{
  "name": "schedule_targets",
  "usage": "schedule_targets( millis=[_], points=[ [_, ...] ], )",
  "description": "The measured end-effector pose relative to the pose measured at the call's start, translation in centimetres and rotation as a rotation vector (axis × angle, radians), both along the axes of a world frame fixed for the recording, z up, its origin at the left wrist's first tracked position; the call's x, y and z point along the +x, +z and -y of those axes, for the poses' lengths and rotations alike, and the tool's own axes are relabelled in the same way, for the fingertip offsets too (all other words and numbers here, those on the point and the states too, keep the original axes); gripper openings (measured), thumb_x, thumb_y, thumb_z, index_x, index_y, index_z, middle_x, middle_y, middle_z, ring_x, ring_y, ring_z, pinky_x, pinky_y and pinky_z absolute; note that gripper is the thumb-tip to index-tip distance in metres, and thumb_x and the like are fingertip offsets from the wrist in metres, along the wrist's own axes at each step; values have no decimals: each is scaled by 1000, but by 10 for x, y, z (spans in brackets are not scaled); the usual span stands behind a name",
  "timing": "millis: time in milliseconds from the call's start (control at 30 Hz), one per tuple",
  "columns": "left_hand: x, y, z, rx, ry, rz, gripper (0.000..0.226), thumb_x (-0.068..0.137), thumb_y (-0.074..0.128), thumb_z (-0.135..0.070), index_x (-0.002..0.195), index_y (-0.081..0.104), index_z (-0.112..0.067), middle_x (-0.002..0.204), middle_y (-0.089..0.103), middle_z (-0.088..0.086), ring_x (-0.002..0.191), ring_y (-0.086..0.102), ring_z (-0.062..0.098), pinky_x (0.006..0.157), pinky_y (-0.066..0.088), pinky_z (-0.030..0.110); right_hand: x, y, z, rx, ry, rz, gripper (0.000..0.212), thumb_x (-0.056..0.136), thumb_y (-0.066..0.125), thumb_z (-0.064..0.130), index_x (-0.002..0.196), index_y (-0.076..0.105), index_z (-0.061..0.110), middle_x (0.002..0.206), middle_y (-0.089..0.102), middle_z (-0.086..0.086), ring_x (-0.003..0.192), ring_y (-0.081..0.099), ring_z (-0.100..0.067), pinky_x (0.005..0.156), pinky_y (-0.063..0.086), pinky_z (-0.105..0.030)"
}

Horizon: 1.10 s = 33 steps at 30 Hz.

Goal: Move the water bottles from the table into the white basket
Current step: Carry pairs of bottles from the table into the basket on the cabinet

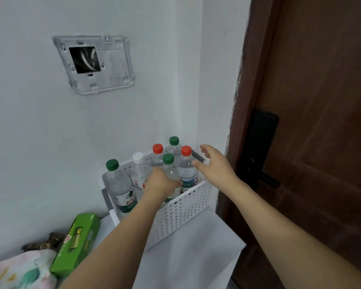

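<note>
Standing upright in the basket (pixel 181 213), a green-capped bottle (pixel 169 170) is gripped by the left hand (pixel 162 184); the open right hand (pixel 215 165) is held at its 3 o'clock.

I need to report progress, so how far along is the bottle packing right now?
Done: five capped bottles stand upright in the white basket, including the green-capped one at its left end. In hand: the left hand grips a sixth green-capped bottle low inside the basket; the right hand hovers open. Left: release it; no loose bottles show.
</note>
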<state>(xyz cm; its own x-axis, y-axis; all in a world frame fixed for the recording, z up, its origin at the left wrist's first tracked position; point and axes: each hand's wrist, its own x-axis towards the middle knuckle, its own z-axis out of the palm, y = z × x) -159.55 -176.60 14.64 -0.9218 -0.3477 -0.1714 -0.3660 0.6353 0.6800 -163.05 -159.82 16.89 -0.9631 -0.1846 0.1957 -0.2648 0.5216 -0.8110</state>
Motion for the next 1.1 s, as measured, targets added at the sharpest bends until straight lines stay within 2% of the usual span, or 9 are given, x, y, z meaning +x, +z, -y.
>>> schedule_targets(
  millis=[67, 167, 300, 433, 533, 733, 1000, 1100],
  points=[
    [10, 14, -8, -20, 8, -57, 49, 81, 75, -29, 120, 55, -9, 107, 68, 8, 101, 65, 27, 84, 54, 39, 19, 12, -21, 16, -33, -33, 63, 88, 67, 34, 143, 40, 21, 144, 45, 2, 129, 44, -16, 102, 36, -30],
    [36, 39, -30, -254, -8, -203, 59, 93, 61, -42, 137, 40, -7, 129, 56, 14, 110, 59, 30, 81, 45, 36, 54, 33, -59, 46, -67, -103, 62, 89, 65, 31, 144, 40, 18, 145, 44, -1, 131, 42, -16, 102, 31, -24],
    [78, 65, -75, -453, -91, -476, 52, 99, 49, -37, 137, 41, -4, 136, 50, 17, 118, 53, 33, 95, 46, 42, 111, 55, -117, 67, -99, -148, 62, 92, 62, 31, 146, 35, 20, 149, 39, 0, 132, 39, -14, 100, 28, -21],
    [120, 82, -126, -551, -249, -575, 55, 99, 51, -37, 142, 40, -6, 146, 46, 16, 134, 43, 33, 111, 36, 45, 169, 67, -172, 102, -134, -187, 61, 93, 59, 33, 147, 34, 21, 150, 35, 2, 131, 38, -13, 98, 29, -21],
    [153, 94, -165, -630, -360, -666, 57, 99, 53, -36, 145, 41, -5, 148, 45, 16, 136, 41, 33, 114, 32, 43, 212, 77, -208, 164, -185, -227, 60, 93, 59, 32, 147, 35, 22, 151, 36, 2, 132, 38, -14, 98, 29, -21],
    [208, 113, -229, -645, -536, -744, 60, 99, 53, -35, 149, 37, -5, 152, 40, 16, 140, 35, 34, 118, 27, 44, 297, 96, -269, 272, -337, -277, 60, 91, 59, 30, 145, 37, 19, 150, 37, -1, 132, 41, -19, 100, 30, -24],
    [277, 116, -293, -587, -725, -822, 59, 100, 50, -38, 150, 37, -8, 153, 39, 13, 142, 33, 32, 120, 25, 43, 425, 106, -317, 378, -547, -206, 61, 90, 60, 28, 145, 37, 17, 149, 37, -2, 130, 44, -19, 105, 34, -29],
    [318, 118, -314, -550, -762, -820, 59, 99, 52, -37, 149, 38, -8, 153, 40, 13, 142, 34, 32, 120, 25, 42, 477, 112, -333, 407, -594, -185, 60, 90, 61, 28, 144, 38, 16, 148, 38, -3, 119, 53, -20, 102, 38, -30]
  ],
)
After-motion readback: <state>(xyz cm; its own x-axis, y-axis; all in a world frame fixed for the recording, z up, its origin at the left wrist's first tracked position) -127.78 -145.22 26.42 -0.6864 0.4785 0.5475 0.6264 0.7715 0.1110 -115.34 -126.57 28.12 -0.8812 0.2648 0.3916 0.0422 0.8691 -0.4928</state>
